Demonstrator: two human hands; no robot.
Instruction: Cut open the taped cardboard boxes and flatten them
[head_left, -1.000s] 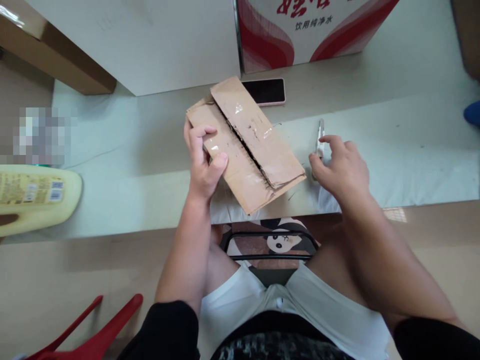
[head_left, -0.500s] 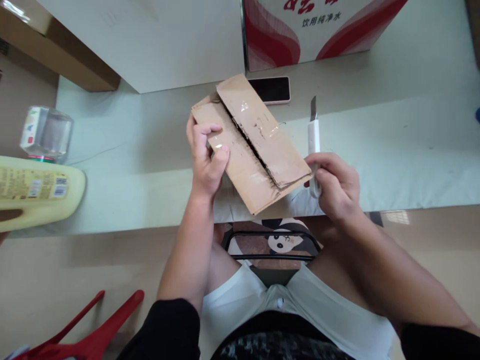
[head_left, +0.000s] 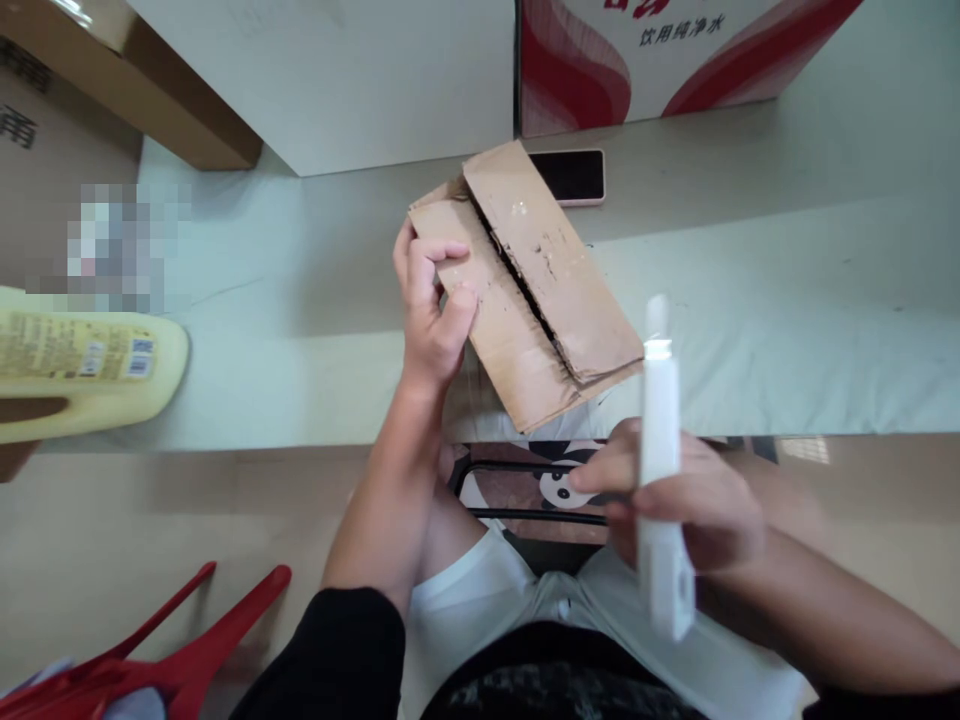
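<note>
My left hand [head_left: 439,300] grips the left side of a small brown cardboard box [head_left: 487,305], thumb on its top face and the other fingers around the edge. The box is tilted over the table's front edge, and a dark slit runs between its two flaps, with bits of shiny tape on them. In my right hand [head_left: 697,495] is a white utility knife [head_left: 660,440], slightly blurred, held to the right of the box and apart from my left hand. Its blade is out and points away from me, near the box's right corner.
Behind the box lies a phone [head_left: 585,176] on the pale tablecloth [head_left: 345,280]. A white carton [head_left: 375,90] and a red-and-white carton [head_left: 675,70] stand at the back. At left are a yellow bottle [head_left: 161,370] and a brown carton [head_left: 202,120]. A red stool [head_left: 202,640] stands below left.
My right hand has drawn back toward me and lifted the knife away from the box's corner. The left hand keeps its hold on the box. The whole view has shifted slightly.
</note>
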